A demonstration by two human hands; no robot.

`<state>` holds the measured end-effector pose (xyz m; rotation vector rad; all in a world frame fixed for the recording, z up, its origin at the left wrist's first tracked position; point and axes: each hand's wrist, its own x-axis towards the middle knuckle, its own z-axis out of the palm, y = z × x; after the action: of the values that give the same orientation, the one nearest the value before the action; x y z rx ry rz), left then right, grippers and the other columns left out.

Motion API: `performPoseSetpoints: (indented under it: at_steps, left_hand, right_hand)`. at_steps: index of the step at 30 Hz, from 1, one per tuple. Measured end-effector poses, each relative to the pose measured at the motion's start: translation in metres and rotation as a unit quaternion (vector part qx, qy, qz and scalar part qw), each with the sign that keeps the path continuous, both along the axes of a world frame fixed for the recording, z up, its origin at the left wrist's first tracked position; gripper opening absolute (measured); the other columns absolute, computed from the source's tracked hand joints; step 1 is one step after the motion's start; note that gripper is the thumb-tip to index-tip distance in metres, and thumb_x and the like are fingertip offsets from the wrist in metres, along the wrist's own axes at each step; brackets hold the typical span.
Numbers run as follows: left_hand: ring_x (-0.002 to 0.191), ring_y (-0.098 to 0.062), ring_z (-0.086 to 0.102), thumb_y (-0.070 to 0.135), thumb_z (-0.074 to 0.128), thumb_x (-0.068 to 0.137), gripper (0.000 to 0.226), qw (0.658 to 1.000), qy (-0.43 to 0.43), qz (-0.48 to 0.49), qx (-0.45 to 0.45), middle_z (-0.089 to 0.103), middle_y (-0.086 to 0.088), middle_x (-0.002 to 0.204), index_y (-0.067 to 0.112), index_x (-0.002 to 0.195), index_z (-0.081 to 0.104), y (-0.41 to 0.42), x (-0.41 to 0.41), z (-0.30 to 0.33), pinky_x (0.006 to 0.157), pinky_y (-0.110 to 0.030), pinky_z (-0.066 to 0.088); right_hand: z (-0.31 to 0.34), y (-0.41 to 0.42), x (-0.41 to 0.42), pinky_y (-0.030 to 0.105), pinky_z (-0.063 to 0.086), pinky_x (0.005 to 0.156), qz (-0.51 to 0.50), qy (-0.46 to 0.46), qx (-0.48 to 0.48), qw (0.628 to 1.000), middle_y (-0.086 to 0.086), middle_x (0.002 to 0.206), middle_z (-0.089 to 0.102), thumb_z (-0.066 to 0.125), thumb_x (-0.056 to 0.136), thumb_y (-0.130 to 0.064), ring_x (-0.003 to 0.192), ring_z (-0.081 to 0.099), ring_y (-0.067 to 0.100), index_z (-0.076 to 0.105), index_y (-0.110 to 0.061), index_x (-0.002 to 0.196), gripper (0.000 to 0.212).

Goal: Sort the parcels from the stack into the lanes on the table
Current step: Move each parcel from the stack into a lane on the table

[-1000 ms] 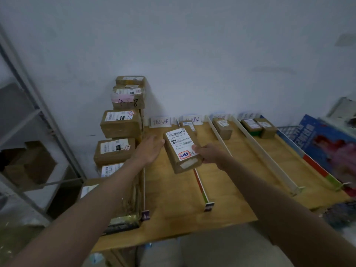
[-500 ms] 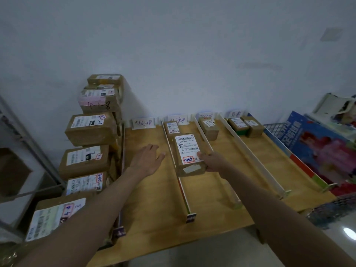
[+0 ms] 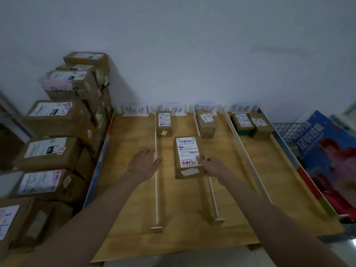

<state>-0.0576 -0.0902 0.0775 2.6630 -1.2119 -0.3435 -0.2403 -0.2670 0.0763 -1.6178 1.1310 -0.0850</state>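
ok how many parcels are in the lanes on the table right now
5. One at the back of the second lane, one there gripped by the right hand, one in the third, two in the fourth.

Landmark: the held parcel (image 3: 187,157) in the second lane. Ahead of it, a small parcel (image 3: 164,123) blocks the lane's far end; bare board lies between them. Left, beyond the white divider (image 3: 156,170), the first lane is open to its label card (image 3: 135,110). Farther left, the parcel stack (image 3: 55,132) walls the table edge.
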Motion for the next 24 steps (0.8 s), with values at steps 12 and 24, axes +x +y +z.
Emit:
performPoseSetpoints:
  at_steps: [12, 24]
  left_hand:
    - [0.129, -0.026, 0.048, 0.048, 0.036, 0.102, 0.056, 0.999, 0.012, 0.029, 0.032, 0.050, -0.008, 0.142, 0.012, 0.144, 0.044, -0.051, 0.023, -0.025, 0.107, -0.036, 0.038]
    - [0.128, -0.025, 0.048, 0.045, 0.037, 0.102, 0.055, 0.998, 0.028, 0.040, 0.038, 0.050, -0.008, 0.142, 0.010, 0.143, 0.044, -0.140, 0.117, -0.055, 0.106, -0.035, 0.037]
  right_hand:
    - [-0.035, -0.076, 0.037, 0.044, 0.056, 0.091, -0.022, 0.020, -0.009, 1.000, 0.013, 0.109, 0.070, 0.057, 0.094, -0.049, 0.099, 0.067, 0.026, 0.069, 0.001, 0.112, 0.054]
    - [-0.067, -0.178, 0.156, 0.044, 0.056, 0.089, -0.012, 0.067, -0.090, 0.994, 0.015, 0.105, 0.070, 0.051, 0.099, -0.044, 0.097, 0.066, 0.028, 0.067, 0.004, 0.110, 0.052]
